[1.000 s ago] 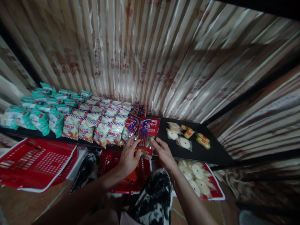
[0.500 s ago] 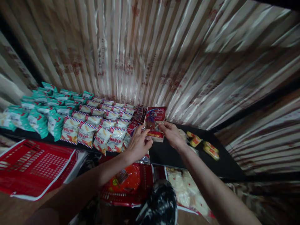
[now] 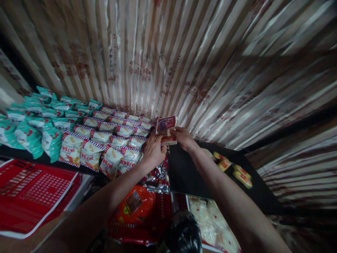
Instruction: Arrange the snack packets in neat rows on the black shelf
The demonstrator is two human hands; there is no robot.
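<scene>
Red packet (image 3: 165,127), held near the middle of the frame with printed front toward the camera, close to the striped sheeting (image 3: 131,42) and over the back of the black shelf (image 3: 186,172). Pinched at the lower right edge by the right hand (image 3: 185,138), thumb and fingers closed there, probably so as to leave most of the print uncovered and the top edge free. Met at the lower left corner by the left hand (image 3: 153,151), fingers half bent and thumb apart, probably to steady or square the packet; cannot tell whether gripping or merely touching. Cannot tell either of any support under the bottom edge.

Below, partly behind the left hand, more dark red packets (image 3: 159,175) reaching the shelf's front edge, presumably grouped by kind. Farther left, white snack bags (image 3: 91,153) in rows, then teal bags (image 3: 28,138) at the left edge, packed close, likely to prop one another up. Right of centre, yellow packs (image 3: 242,176) lying well apart from the held packet. Along the bottom, an orange bag (image 3: 139,203) in a red basket (image 3: 147,235), with pale packets (image 3: 218,225) farther right, perhaps kept low for easy reach
</scene>
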